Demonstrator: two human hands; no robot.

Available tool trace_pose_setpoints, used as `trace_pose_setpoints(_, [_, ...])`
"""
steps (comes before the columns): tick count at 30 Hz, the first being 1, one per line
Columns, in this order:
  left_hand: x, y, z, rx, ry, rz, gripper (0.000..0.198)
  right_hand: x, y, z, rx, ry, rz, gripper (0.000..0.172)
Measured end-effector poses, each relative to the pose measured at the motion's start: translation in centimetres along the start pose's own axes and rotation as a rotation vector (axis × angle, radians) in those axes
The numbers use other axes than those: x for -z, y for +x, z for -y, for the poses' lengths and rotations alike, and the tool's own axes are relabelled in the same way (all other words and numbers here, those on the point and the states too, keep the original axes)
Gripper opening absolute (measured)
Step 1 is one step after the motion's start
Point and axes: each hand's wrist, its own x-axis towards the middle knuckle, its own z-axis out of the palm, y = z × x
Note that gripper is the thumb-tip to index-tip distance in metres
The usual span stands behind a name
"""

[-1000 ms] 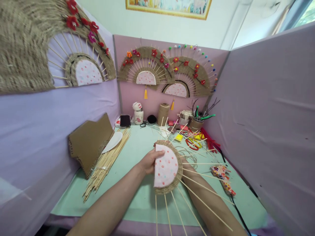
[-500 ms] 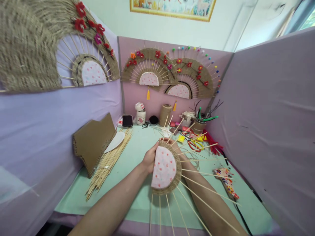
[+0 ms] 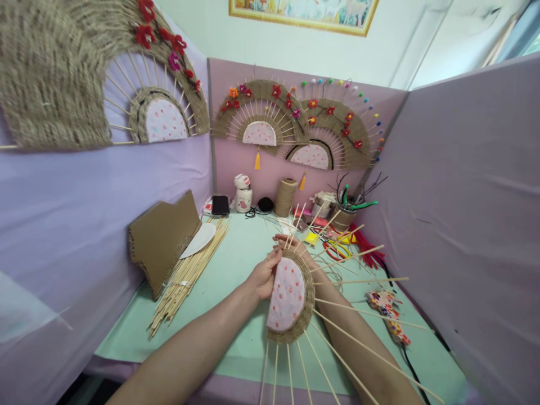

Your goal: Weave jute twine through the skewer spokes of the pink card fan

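Note:
A half-round fan frame (image 3: 288, 298) is held up over the table. It has a pink spotted centre, a woven twine rim (image 3: 309, 304) and thin bamboo sticks (image 3: 358, 332) fanning out to the right and below. My left hand (image 3: 266, 275) is closed on its upper straight edge, thumb on the front. Behind the upper sticks, my right hand (image 3: 291, 243) reaches up to the frame's top corner with its fingers drawn together; what they pinch is too small to make out. Loose thin twine (image 3: 335, 275) lies on the table beside my right forearm.
Cardboard (image 3: 162, 239), a white half disc (image 3: 200, 241) and bundled bamboo sticks (image 3: 185, 287) sit left. A twine spool (image 3: 286, 197), jar (image 3: 243, 197) and green-handled pliers (image 3: 358, 206) stand behind. Scissors (image 3: 335, 251) and a patterned glue gun (image 3: 390, 318) lie right. Finished fans (image 3: 259, 112) hang on the partitions.
The fan frame has shifted slightly right and down, its sticks swinging with it. My right fingers now show more above the frame's top corner. My left hand keeps its grip.

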Motion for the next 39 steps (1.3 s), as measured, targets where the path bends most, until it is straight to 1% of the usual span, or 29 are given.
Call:
trace_pose_setpoints(2, [0.1, 0.1, 0.2, -0.034, 0.014, -0.015, 0.019, 0.7, 0.1, 0.0, -0.022, 0.052, -0.037, 0.028])
trace_pose_setpoints(6, [0.6, 0.5, 0.5, -0.036, 0.094, -0.037, 0.024, 2.1, 0.7, 1.0, -0.048, 0.164, -0.08, 0.034])
trace_pose_setpoints(10, [1.1, 0.7, 0.6, -0.017, 0.153, -0.084, 0.021, 3.7, 1.9, 2.9, -0.06, 0.2, -0.034, 0.031])
trace_pose_setpoints(16, [1.3, 0.7, 0.7, 0.046, 0.2, -0.106, 0.021, 6.7, 3.2, 5.7, -0.028, 0.229, -0.007, 0.023])
trace_pose_setpoints(20, [1.3, 0.7, 1.0, 0.072, 0.213, -0.132, 0.02, 7.8, 3.4, 6.9, 0.024, 0.181, -0.062, 0.025])
trace_pose_setpoints(24, [1.3, 0.7, 1.3, 0.092, 0.225, -0.153, 0.02, 8.5, 3.5, 7.5, 0.162, 0.148, -0.158, 0.031])
trace_pose_setpoints(28, [1.3, 0.7, 1.2, 0.073, 0.226, -0.162, 0.021, 9.5, 3.2, 7.1, 0.245, 0.188, -0.224, 0.034])
trace_pose_setpoints(32, [0.9, 0.6, 0.1, 0.004, 0.211, -0.174, 0.02, 10.3, 2.4, 5.0, 0.205, 0.214, -0.324, 0.032])
trace_pose_setpoints(36, [0.5, 0.6, -1.3, -0.089, 0.194, -0.219, 0.019, 10.4, 1.1, 2.6, 0.101, 0.035, -0.356, 0.026])
trace_pose_setpoints(39, [0.5, 0.7, -2.3, -0.161, 0.192, -0.238, 0.022, 10.2, -0.2, 1.9, 0.036, -0.131, -0.332, 0.024])
